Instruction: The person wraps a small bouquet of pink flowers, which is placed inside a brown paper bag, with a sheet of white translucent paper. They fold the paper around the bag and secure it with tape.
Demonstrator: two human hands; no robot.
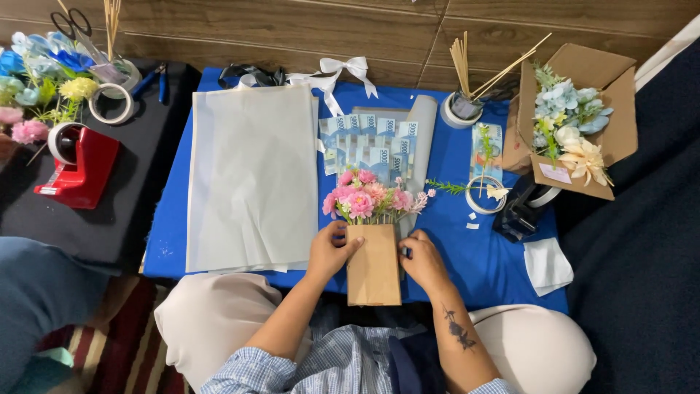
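A: Holding the brown paper box [373, 266] at lower centre of the frame, we have the left hand [329, 252] curled round its left edge and the right hand [421, 259] gripping its right edge.

B: It lies on the near edge of the blue worktop [481, 255], partly overhanging toward our lap, with the pink flowers [370, 197] sticking out of its top.

A: That overhang worries us. If either grip loosens, the box could tip off and spill the blooms.

B: Squeezing too hard seems risky too; the thin card might crease and crush the stems.

A: Just above the flowers lies a fan of banknotes [372, 142], and a careless nudge could scatter them.

B: Left of centre lies the grey wrapping paper [251, 175]; farther off, at upper right, stands a cardboard box of pale flowers [576, 124].
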